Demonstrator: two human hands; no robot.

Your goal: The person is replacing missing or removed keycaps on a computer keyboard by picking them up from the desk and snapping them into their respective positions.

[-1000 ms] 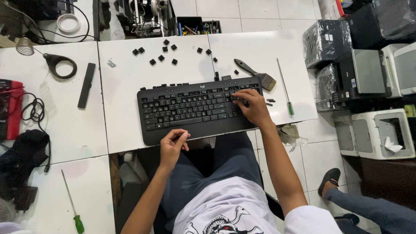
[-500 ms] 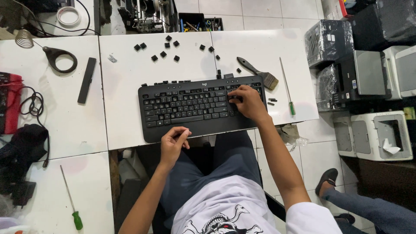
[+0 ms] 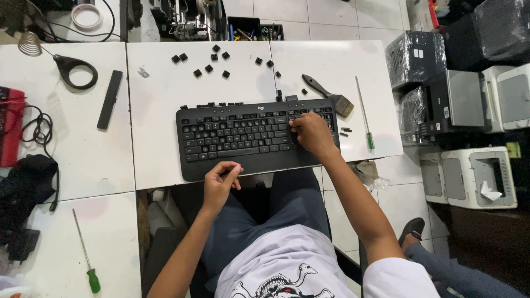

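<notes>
A black keyboard (image 3: pixel 237 135) lies on the white table (image 3: pixel 165 105) in front of me, with gaps where some keys are off. My right hand (image 3: pixel 312 135) rests on its right end, fingertips bent down onto the keys beside the number pad. My left hand (image 3: pixel 220 182) sits at the keyboard's front edge, fingers curled with the thumb against the forefinger; whether something small is pinched there cannot be told. Several loose black keycaps (image 3: pixel 208 68) lie scattered on the table beyond the keyboard.
A paintbrush (image 3: pixel 328 94) and a green-handled screwdriver (image 3: pixel 364 113) lie to the right of the keyboard. A black bar (image 3: pixel 109 99), a black ring-shaped holder (image 3: pixel 74 70) and cables (image 3: pixel 38 132) are on the left. Another green screwdriver (image 3: pixel 85 251) lies near left. Printers (image 3: pixel 469 176) stand at right.
The view has drifted a little. My right hand shifted slightly on the keys at the keyboard's right end; my left hand stays curled at the front edge.
</notes>
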